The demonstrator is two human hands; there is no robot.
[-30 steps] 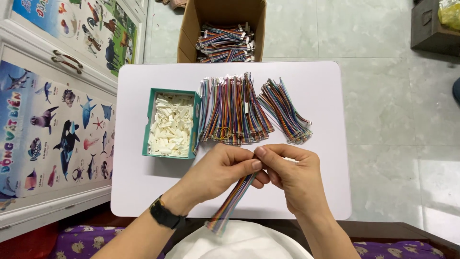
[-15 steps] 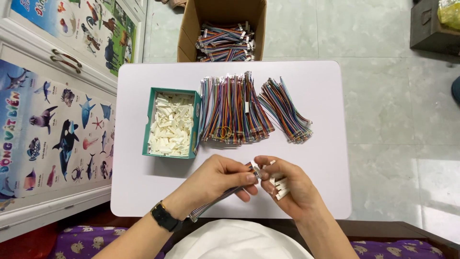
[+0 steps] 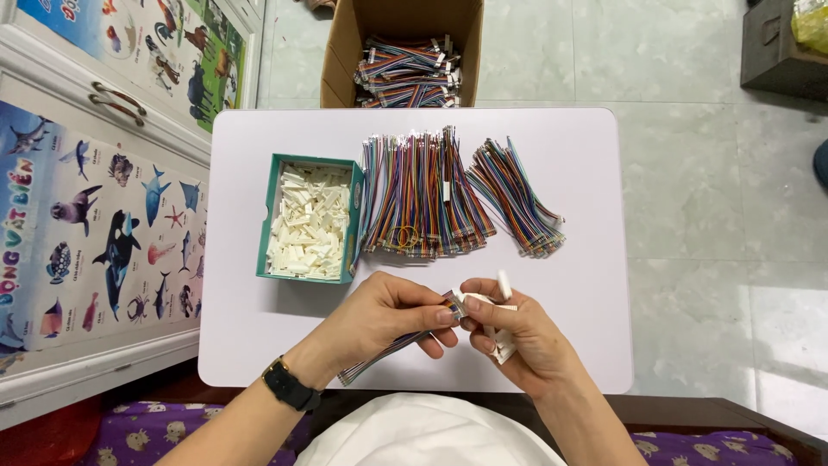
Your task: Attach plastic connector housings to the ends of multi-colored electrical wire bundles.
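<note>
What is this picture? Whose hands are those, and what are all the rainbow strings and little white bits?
There is no machine here, just a person working with bare hands. The camera sits on their head and looks down, so you see the hands as they do. The left hand, with a black watch on its wrist, holds a bundle of coloured wires by one end. The right hand holds several small white plastic connectors and meets the wire ends. On the white table lie a green box full of white connectors, a big pile of coloured wires and a smaller pile. Behind the table, a cardboard box on the floor holds more wires.
</note>
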